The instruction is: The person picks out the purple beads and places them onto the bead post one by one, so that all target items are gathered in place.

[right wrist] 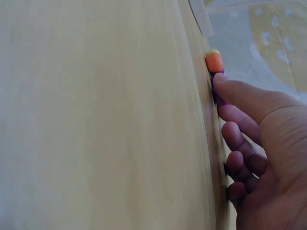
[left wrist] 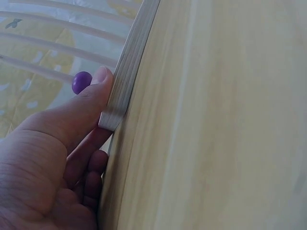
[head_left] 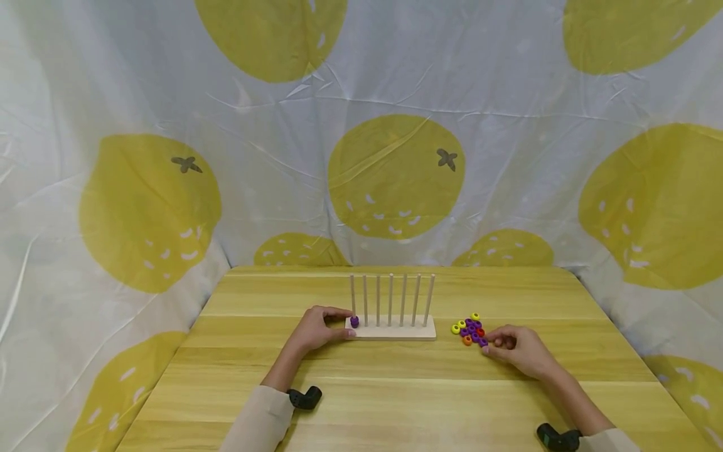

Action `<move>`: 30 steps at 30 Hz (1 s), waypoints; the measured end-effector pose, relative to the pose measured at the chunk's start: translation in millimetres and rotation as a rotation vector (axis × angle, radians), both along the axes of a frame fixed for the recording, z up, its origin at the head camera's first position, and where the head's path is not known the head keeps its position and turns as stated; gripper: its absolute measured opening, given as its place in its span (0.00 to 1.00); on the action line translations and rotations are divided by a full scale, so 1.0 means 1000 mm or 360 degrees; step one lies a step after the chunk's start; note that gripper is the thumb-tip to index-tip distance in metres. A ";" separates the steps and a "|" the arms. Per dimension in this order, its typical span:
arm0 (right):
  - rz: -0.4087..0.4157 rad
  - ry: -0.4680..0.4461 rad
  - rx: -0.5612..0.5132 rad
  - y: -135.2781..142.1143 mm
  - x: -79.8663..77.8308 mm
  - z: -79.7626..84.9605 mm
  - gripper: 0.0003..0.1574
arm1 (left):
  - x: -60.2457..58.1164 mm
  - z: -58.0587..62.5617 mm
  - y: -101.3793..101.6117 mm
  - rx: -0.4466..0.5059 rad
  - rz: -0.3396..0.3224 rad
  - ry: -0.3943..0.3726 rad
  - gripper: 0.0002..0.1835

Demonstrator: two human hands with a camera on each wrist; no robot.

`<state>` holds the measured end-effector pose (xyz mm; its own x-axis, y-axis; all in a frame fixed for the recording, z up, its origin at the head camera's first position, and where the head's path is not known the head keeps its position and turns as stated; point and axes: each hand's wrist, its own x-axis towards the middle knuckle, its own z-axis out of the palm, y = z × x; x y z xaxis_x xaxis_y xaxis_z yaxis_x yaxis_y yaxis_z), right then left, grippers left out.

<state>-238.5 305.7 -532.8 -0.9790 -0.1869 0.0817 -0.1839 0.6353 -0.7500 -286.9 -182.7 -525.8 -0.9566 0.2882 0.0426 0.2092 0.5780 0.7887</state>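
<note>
Gripping a peg stand (head_left: pixel 395 333), pinching a loose bead (head_left: pixel 483 343)

Sits at lower centre of the head view, flat on the wooden surface (head_left: pixel 395 402), and rises into a row of seven upright pegs (head_left: pixel 391 301). Carries a purple threaded bead (head_left: pixel 354 322) at the foot of the leftmost. Gripped at the left end by the left hand (head_left: pixel 317 329), with thumb at the front edge and index finger towards the back, close beside the threaded bead.

Shows, right of the stand, a tight cluster: yellow beads (head_left: pixel 462 324) at the upper left, purple beads (head_left: pixel 464 333) through the middle, a red bead (head_left: pixel 481 333) at the right, an orange bead (head_left: pixel 467 341) low down. Pinches the purple loose bead at the lower right, between thumb and index finger of the right hand (head_left: pixel 524 351); cannot tell whether lifted.

Sets out the whole cluster only in the head view; in the right wrist view, turns edge-on at upper right, with the orange bead largest. Reveals there the right hand's other fingers loosely curled. In the left wrist view, brings out the layered grain of the stand's edge and the left hand's remaining fingers folded in at lower left.
</note>
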 end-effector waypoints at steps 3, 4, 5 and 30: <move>-0.0002 -0.0004 0.0008 -0.001 0.000 -0.001 0.16 | 0.000 -0.001 0.000 0.0001 0.0000 -0.0001 0.25; -0.0006 -0.0004 0.0015 -0.001 0.000 -0.002 0.16 | 0.001 -0.001 0.000 0.0003 0.0000 0.0001 0.25; -0.0007 0.0000 0.0020 -0.001 0.000 -0.002 0.15 | 0.001 -0.002 0.000 0.0007 -0.0005 0.0012 0.25; 0.0059 0.0074 0.0105 -0.003 -0.007 0.025 0.14 | -0.001 -0.002 -0.001 -0.0002 -0.0021 0.0001 0.25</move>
<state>-245.9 302.7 -507.6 -0.9667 -0.2295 0.1131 -0.2418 0.6751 -0.6969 -288.1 -184.0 -528.1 -0.9528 0.3006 0.0430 0.2173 0.5761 0.7880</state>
